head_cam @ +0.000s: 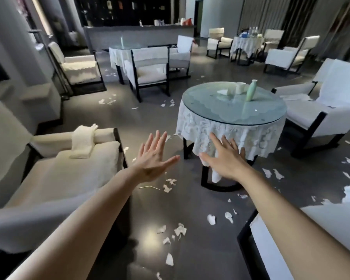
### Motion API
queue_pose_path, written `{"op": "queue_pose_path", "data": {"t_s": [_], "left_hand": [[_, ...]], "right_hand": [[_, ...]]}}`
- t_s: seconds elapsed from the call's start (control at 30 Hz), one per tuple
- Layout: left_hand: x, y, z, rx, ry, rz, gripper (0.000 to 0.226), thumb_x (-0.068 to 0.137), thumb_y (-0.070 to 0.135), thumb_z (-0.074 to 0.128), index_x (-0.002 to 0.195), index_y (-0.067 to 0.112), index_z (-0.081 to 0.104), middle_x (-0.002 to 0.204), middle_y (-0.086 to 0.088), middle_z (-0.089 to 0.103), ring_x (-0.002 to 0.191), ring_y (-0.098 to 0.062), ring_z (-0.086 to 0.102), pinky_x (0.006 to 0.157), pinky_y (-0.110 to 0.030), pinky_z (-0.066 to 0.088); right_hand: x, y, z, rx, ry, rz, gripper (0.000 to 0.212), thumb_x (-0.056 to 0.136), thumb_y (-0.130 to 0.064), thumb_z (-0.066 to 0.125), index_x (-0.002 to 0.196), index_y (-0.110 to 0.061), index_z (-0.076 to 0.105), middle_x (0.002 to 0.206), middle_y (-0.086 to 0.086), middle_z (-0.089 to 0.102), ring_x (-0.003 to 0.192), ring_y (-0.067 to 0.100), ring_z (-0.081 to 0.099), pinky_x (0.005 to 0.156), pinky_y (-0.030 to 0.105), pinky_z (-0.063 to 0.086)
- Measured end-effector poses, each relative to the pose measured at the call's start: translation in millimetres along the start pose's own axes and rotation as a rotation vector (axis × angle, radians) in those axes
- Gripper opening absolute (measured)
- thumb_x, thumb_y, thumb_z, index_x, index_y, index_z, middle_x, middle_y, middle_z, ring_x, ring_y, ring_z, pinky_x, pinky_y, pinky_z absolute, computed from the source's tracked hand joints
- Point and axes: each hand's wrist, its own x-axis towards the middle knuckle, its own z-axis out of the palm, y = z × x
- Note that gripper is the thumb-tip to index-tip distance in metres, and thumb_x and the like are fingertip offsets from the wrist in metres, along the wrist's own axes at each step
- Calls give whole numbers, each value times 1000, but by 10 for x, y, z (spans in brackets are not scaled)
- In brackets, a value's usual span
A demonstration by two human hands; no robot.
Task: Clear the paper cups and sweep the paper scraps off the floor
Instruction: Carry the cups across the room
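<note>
Though beyond right hand (224, 160), cup (240, 87) (tabletop (210, 104))

Dim lounge, white armchairs (148, 65), glass-topped tables (220, 116)

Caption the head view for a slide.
Open left hand and right hand hover before a glass table with paper cup and green bottle; paper scraps litter the floor.

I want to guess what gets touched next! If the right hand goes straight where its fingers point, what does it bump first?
Probably the lace tablecloth hanging from the round glass table; the right hand points at its draped edge. Depth is hard to judge, though.
</note>
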Motion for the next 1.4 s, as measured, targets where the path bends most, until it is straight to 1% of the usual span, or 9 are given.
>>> {"op": "queue_pose_path", "data": {"t_s": [0.33,0.43,0.63,0.77,0.87,1.0,1.13,1.3,1.4], "left_hand": [[2943,58,282,-155,-85,178,92,81,69,35,151,27,-6,159,3,-12,145,-11,-14,118,-37,-5],[3863,188,363,-294,-48,177,85,91,57,47,152,23,-3,160,1,-5,146,-12,-5,118,-35,0],[5411,341,379,-478,-26,92,84,90,46,55,153,19,6,159,-2,10,145,-19,15,117,-37,16],[6387,260,495,-523,-35,74,80,90,43,57,152,18,13,157,-4,20,141,-20,26,114,-38,25],[7143,249,689,-595,-63,73,76,91,40,57,151,16,16,154,-6,26,138,-20,31,111,-38,29],[8163,255,999,-681,-153,90,73,92,42,55,150,19,18,152,-7,31,137,-22,33,110,-39,30],[9231,191,1297,-726,-290,112,70,92,43,54,150,22,20,153,-7,30,138,-23,32,111,-41,30],[10229,199,1628,-681,-491,155,74,90,45,55,151,26,17,156,-4,25,140,-23,28,110,-39,28],[10586,239,1894,-597,-608,213,82,85,49,59,151,30,14,154,-2,27,139,-24,30,106,-35,32]], "right_hand": [[2494,646,-532,55,105,150,77,92,-64,38,151,-42,-7,161,4,-12,148,24,-14,117,50,-4],[3367,919,-735,164,138,143,79,92,-63,41,151,-42,-7,162,2,-10,148,22,-10,118,48,1],[4786,1387,-1251,390,171,197,82,92,-55,51,154,-30,4,159,2,10,145,25,17,113,43,23],[5548,1612,-1489,415,181,204,80,93,-50,53,154,-26,7,158,2,15,143,22,24,110,36,27],[6083,1842,-1589,434,214,238,77,92,-50,53,153,-28,11,156,1,22,140,21,31,112,39,32],[6857,2182,-1677,489,281,343,73,91,-52,54,152,-31,19,151,-1,36,135,19,39,110,41,34],[7731,2407,-1655,708,379,459,67,93,-51,51,150,-29,26,144,0,46,127,19,49,108,46,38],[8600,2638,-1526,857,378,576,69,92,-58,46,151,-28,24,145,3,46,124,22,52,105,49,42],[8934,2812,-1511,1044,420,657,59,98,-49,41,150,-26,25,141,7,50,114,24,59,96,44,48]]}}
